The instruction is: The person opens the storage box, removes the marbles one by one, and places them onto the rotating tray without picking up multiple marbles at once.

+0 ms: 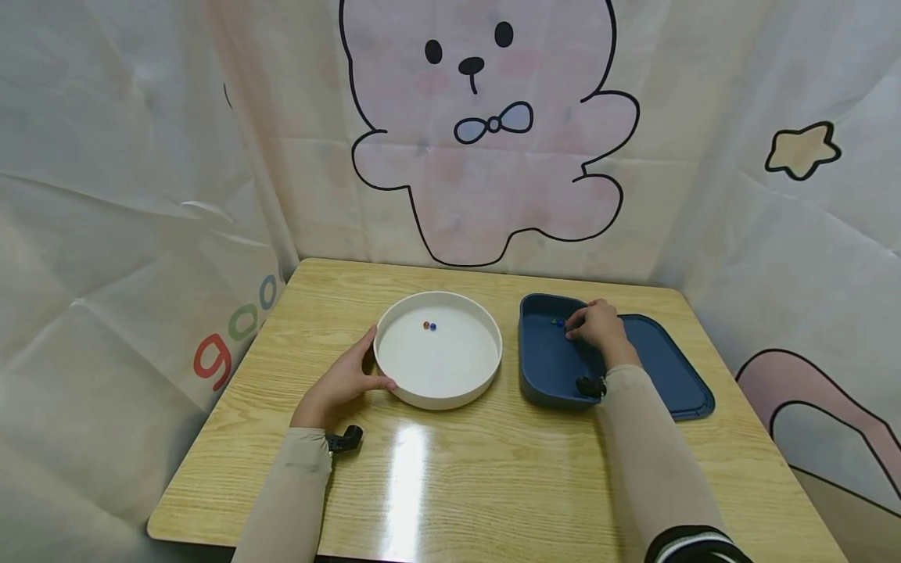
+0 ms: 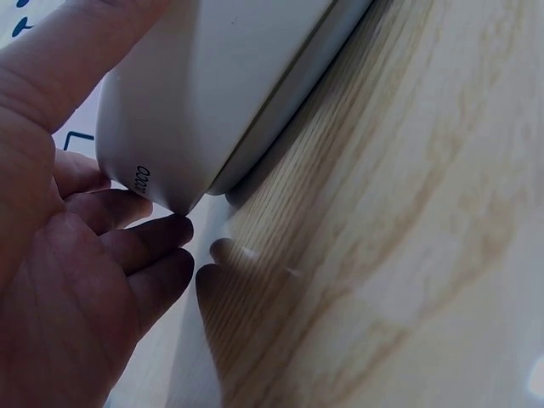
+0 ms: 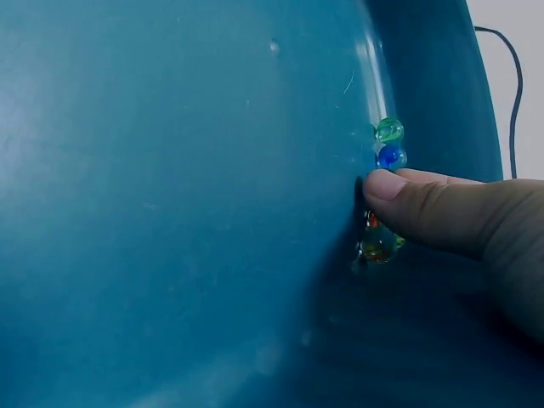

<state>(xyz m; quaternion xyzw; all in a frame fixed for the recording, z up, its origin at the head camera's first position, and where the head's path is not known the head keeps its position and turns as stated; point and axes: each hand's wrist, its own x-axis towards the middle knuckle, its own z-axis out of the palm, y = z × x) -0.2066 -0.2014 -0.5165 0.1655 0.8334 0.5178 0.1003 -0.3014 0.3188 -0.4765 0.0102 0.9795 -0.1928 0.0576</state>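
Note:
My left hand (image 1: pixel 345 381) holds the outer wall of a round white dish (image 1: pixel 443 375) from the left, thumb at its front and fingers along its side. In the left wrist view the fingertips (image 2: pixel 174 229) sit at its lower edge. An orange marble (image 1: pixel 425 325) and a blue marble (image 1: pixel 433 327) lie inside. Over a dark blue box (image 1: pixel 552 367), my right hand (image 1: pixel 598 327) reaches in and pinches at a row of glass marbles along its wall. Green (image 3: pixel 389 130) and blue marbles (image 3: pixel 392 156) show above the thumb, others below (image 3: pixel 379 245); the pinched spot is hidden.
The blue lid (image 1: pixel 662 363) lies on the wooden table (image 1: pixel 486 469) to the right of the box, partly behind the right forearm. A printed cloth (image 1: pixel 493 188) hangs behind the table's far edge and along both sides.

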